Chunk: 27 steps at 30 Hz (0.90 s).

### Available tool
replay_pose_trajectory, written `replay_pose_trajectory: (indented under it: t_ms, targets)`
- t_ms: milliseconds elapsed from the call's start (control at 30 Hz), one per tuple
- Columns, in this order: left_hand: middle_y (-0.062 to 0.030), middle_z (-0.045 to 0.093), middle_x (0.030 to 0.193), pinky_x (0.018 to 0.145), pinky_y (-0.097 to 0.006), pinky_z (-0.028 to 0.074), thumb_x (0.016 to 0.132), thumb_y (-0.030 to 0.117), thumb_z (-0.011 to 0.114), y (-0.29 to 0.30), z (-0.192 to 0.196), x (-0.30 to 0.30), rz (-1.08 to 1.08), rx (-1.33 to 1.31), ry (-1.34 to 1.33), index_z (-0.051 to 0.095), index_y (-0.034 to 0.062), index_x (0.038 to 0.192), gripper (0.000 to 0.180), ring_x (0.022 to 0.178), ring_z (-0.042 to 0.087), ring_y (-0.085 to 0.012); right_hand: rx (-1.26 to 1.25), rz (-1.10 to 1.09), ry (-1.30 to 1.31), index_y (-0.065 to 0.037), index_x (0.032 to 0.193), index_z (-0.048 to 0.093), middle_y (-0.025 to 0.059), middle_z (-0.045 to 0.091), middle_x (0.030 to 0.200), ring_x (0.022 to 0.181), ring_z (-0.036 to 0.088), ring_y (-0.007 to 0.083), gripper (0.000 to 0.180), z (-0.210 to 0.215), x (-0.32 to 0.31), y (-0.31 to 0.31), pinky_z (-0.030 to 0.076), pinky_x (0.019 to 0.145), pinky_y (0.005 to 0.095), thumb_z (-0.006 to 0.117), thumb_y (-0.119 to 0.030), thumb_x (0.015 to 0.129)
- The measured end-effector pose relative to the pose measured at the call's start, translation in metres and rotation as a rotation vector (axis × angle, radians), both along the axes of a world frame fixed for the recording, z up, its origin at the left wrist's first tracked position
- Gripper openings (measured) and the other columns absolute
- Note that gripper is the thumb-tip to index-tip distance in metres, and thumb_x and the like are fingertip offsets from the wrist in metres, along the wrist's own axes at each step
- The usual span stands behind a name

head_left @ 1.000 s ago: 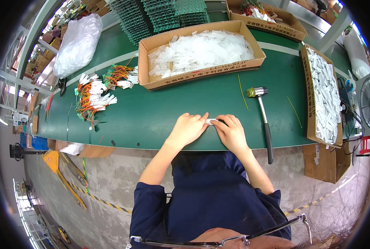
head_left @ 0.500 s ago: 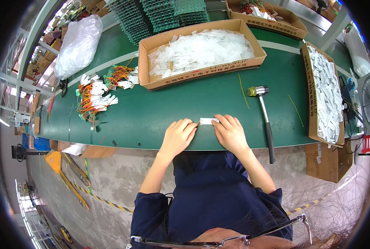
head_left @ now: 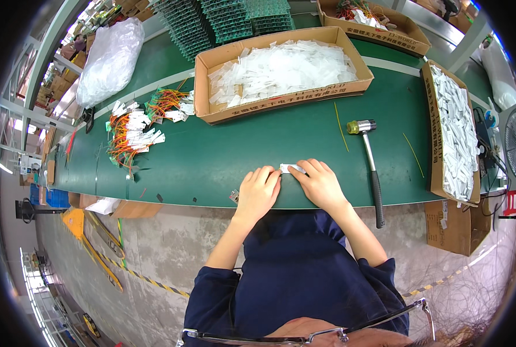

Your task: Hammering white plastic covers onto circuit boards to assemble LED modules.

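Observation:
A small white rectangular plastic case (head_left: pixel 287 168) lies on the green table in front of me. My right hand (head_left: pixel 321 184) grips its right part, the thumb and fingers pressed on it. At the case's left end my left hand (head_left: pixel 259 189) is closed, fingertips together; what they pinch is hidden. Beside the left wrist, a small pale piece with dark and reddish parts (head_left: pixel 234 196) sticks out near the table edge, too small to identify.
A hammer (head_left: pixel 369 156) lies to the right. Cardboard boxes hold translucent sheets (head_left: pixel 287 69) at the back and white cases (head_left: pixel 456 133) at the right. Orange-wired white parts (head_left: pixel 135 133) are piled at the left. Thin yellow strips (head_left: pixel 341 127) lie near the hammer.
My left hand has moved right, closer to the case, and the small piece now shows beside its wrist. My right fingers have shifted left over the case, covering more of it.

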<state>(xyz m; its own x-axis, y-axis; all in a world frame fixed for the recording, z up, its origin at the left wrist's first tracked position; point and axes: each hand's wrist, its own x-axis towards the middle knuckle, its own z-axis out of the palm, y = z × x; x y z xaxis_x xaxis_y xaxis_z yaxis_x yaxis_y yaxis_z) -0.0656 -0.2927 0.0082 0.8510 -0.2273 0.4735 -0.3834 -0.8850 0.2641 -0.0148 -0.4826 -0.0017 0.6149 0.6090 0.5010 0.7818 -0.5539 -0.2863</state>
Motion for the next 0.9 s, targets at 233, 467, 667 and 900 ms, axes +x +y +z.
replay_pose_trajectory:
  t_ms: [233,467,667,900]
  targets:
    - [-0.0034,0.055,0.084,0.066,-0.035,0.044,0.083,0.009,0.069,-0.002,0.008,0.002,0.109,0.093,0.049,0.065,0.0065,0.088,0.008,0.077,0.059,-0.0210,0.024,0.053,0.055,-0.006,0.108,0.068,0.0072,0.061,0.106,0.096,0.060,0.0241,0.031,0.001,0.006,-0.002,0.051,0.084,0.0363,0.065,-0.006,0.077]
    - [-0.0045,0.057,0.084,0.069,-0.036,0.046,0.085,0.010,0.068,-0.004,0.007,0.005,0.150,0.135,0.080,0.065,0.0055,0.087,0.006,0.079,0.061,-0.0221,0.045,0.126,0.117,-0.005,0.106,0.067,0.0086,0.060,0.108,0.098,0.058,0.0264,0.031,0.002,0.013,-0.003,0.050,0.087,0.0380,0.066,-0.005,0.076]
    - [-0.0057,0.061,0.086,0.069,-0.038,0.050,0.086,0.008,0.066,0.000,0.000,0.009,0.102,-0.085,0.125,0.067,0.0067,0.089,0.004,0.078,0.063,-0.0269,0.005,0.184,0.118,-0.004,0.107,0.067,0.0070,0.060,0.110,0.100,0.057,0.0255,0.030,0.003,0.014,-0.007,0.050,0.087,0.0380,0.066,-0.006,0.077]
    - [-0.0048,0.065,0.082,0.060,-0.034,0.048,0.087,0.012,0.068,0.007,0.008,0.008,0.084,-0.355,0.398,0.069,0.0074,0.097,0.011,0.064,0.061,-0.0217,-0.018,0.187,0.065,-0.004,0.107,0.066,0.0063,0.061,0.112,0.105,0.056,0.0252,0.030,0.003,0.013,-0.005,0.048,0.088,0.0374,0.066,-0.007,0.077]
